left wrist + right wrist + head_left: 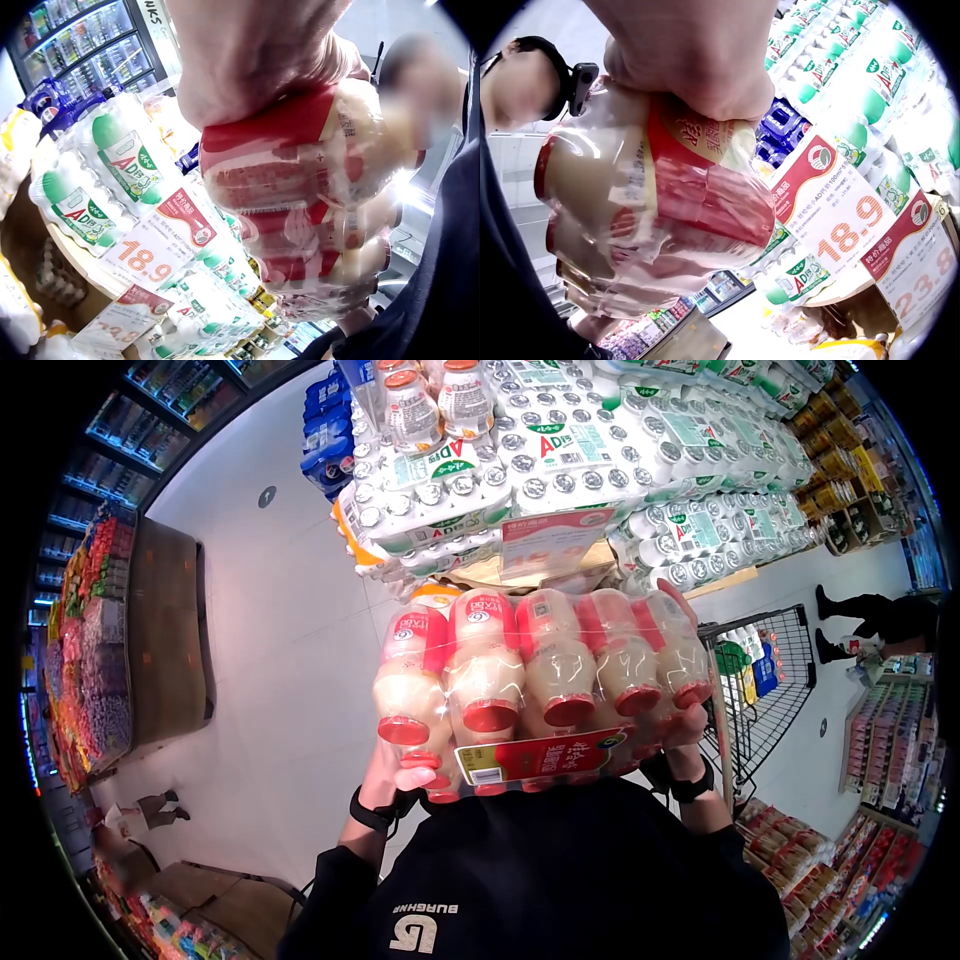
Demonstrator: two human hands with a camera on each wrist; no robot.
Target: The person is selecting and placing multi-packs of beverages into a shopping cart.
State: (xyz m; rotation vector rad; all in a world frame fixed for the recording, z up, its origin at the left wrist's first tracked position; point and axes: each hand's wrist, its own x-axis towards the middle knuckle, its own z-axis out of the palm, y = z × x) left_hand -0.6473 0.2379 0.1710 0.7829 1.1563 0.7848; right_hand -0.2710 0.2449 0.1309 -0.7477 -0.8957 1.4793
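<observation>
A shrink-wrapped pack of yogurt drink bottles (565,665), with creamy contents, red labels and red caps, is held up in front of the person's chest. At its left end the left hand (388,768) grips it, thumb near a red cap. The right hand (685,738) grips the opposite end. A red and gold label card (545,757) with a barcode lies along the side facing the person. In the left wrist view, the left hand (255,60) bends over the pack's wrapped end (262,161). The right hand (694,56) does likewise in the right wrist view; most fingertips are hidden.
Ahead stands a display of white drink packs (570,450) with price signs (555,540). A wire shopping cart (765,695) with goods is at the right. Another bin of goods (165,630) stands left. Other people's legs (870,625) show at both sides.
</observation>
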